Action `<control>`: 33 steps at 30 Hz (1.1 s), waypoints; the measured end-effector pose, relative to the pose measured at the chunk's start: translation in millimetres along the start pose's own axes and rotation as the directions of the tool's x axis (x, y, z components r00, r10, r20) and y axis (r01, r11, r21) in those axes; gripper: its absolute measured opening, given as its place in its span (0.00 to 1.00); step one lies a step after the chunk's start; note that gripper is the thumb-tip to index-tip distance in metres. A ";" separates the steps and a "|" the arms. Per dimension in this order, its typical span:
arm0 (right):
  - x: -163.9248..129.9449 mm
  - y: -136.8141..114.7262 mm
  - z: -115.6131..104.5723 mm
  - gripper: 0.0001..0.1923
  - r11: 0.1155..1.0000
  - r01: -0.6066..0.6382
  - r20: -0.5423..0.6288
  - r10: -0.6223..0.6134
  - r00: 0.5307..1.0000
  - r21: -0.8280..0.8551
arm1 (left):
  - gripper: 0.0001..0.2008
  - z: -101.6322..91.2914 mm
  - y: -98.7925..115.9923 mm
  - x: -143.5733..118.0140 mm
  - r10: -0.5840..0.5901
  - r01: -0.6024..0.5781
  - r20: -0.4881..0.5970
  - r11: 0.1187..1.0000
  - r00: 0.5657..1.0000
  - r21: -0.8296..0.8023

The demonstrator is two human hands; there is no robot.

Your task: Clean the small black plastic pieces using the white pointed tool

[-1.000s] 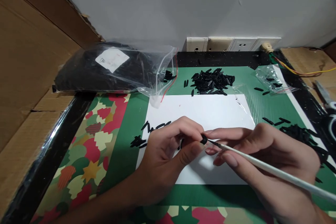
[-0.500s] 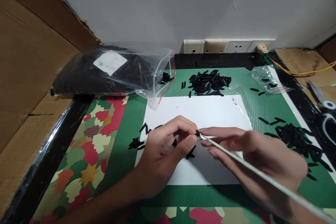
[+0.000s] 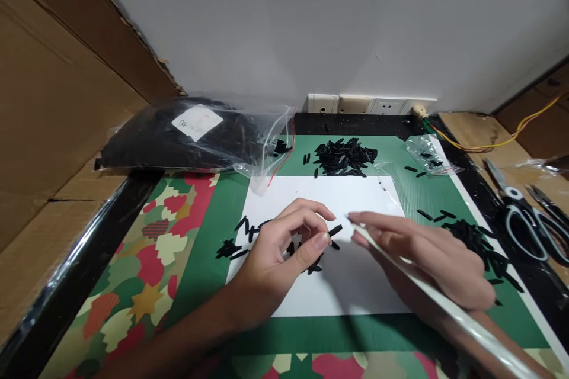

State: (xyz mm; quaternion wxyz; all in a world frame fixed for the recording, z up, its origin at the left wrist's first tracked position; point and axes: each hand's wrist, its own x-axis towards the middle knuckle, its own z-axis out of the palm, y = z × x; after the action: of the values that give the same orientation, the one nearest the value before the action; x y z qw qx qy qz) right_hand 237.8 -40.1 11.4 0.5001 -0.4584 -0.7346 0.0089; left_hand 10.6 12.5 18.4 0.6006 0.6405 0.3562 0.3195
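Observation:
A small, narrow black piece (image 3: 336, 230) is pinched between thumb and forefinger of my left hand (image 3: 287, 249), its free end sticking out to the right. My right hand (image 3: 427, 254), a little apart from it, grips a long, thin white strip (image 3: 444, 295) near its tip. That strip runs down to the lower right corner, and its exact kind I cannot make out. Beneath both hands lies a white sheet of paper (image 3: 377, 302). Several similar black pieces (image 3: 315, 268) lie on it, partly hidden by my left hand.
A heap of black pieces (image 3: 344, 155) lies behind the paper, another heap (image 3: 471, 240) at right, and a few pieces (image 3: 229, 249) at left. A filled plastic bag (image 3: 146, 136) stands back left. Scissors (image 3: 524, 228) lie at far right, near yellow wires (image 3: 511, 139). Sockets (image 3: 386, 106) line the wall.
My right hand and the white strip have drawn away from my left hand. The black piece, seen end-on before, now points sideways. The camera view has tilted upward.

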 end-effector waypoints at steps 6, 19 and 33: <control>1.9 36.9 -7.4 0.14 0.906 0.236 0.330 -0.116 0.937 -0.351 | 0.10 1.1 -4.2 1.5 0.050 -0.050 -0.021 0.998 0.999 -0.028; 6.6 31.7 -2.1 0.13 0.955 0.137 0.464 0.000 0.886 -0.263 | 0.10 2.5 -9.7 3.1 0.103 -0.099 -0.032 0.989 0.994 0.110; 7.4 0.6 9.0 0.04 0.567 -0.612 0.433 0.433 0.791 0.551 | 0.08 3.9 -9.0 0.1 0.186 -0.181 -0.020 0.971 0.982 0.154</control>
State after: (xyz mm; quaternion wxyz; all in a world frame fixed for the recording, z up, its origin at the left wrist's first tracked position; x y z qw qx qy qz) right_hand 230.9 -30.7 11.9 0.5071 -0.4408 -0.5667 0.4768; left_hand 13.3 10.7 9.0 0.5118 0.7090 0.3290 0.3566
